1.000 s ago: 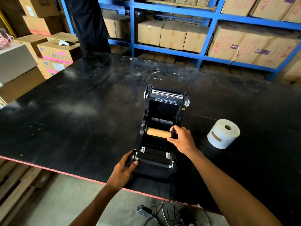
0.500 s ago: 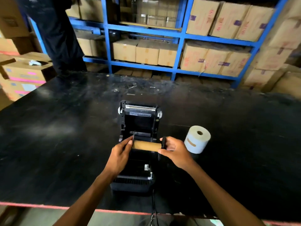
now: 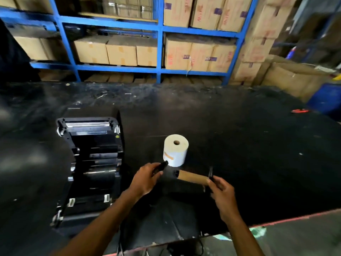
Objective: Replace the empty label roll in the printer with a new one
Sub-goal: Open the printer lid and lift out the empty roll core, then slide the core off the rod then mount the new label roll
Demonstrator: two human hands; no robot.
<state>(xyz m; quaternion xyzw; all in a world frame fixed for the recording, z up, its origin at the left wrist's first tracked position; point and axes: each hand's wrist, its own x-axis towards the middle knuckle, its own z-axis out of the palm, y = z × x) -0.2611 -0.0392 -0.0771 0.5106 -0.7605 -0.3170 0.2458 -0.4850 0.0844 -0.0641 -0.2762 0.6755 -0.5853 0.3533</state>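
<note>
Printer [image 3: 92, 163], black, lid raised, roll bay vacant, sits at my left on the black table. New label roll [image 3: 175, 150], white and full, stands on end just right of it, core hole upward. Empty brown cardboard core [image 3: 192, 177] lies roughly level above the table, nearer me than the new roll, a black holder piece at its right end.

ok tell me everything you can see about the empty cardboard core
The brown cardboard tube core is bare, with no labels left on it. It lies roughly level above the black table, out of the open black printer, just in front of the upright white label roll. A black spindle end pokes from its left end; a black flange sits at its right end, where the right hand holds it. The left hand holds a separate black piece, apart from the core.
</note>
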